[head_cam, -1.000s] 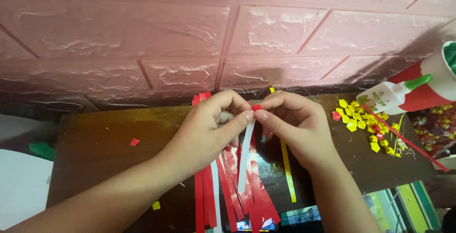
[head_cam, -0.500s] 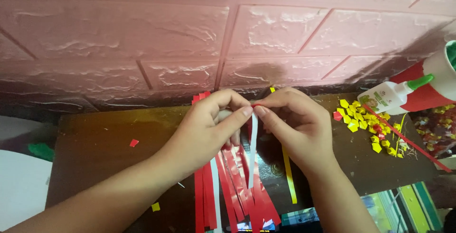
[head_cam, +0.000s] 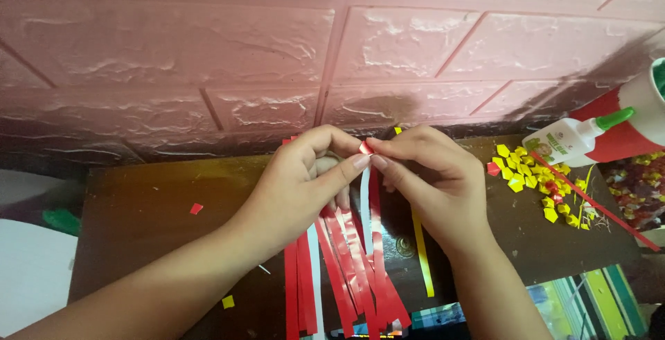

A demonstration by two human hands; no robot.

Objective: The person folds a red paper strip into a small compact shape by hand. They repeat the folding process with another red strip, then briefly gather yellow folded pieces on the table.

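Note:
My left hand [head_cam: 305, 181] and my right hand [head_cam: 433, 181] meet fingertip to fingertip above a dark brown table [head_cam: 145, 215]. Between the thumbs and forefingers they pinch the folded top end of a red paper strip [head_cam: 365, 201], white on its back, which hangs down from the fingers. Under the hands lies a bunch of loose red and white paper strips [head_cam: 339, 271], fanned toward the table's near edge. A single yellow strip [head_cam: 422, 257] lies beside them, partly hidden by my right wrist.
A pink brick-pattern wall [head_cam: 277, 49] rises just behind the table. At the right lie a white glue bottle with a green nozzle [head_cam: 575, 136], a heap of small folded yellow and red paper pieces [head_cam: 537, 184] and a thin red stick [head_cam: 596, 201]. Paper scraps dot the table.
The hanging strip has swung from slanting left to hanging nearly straight, and its pinched top end now shows a small red fold. The hands stay in the same place.

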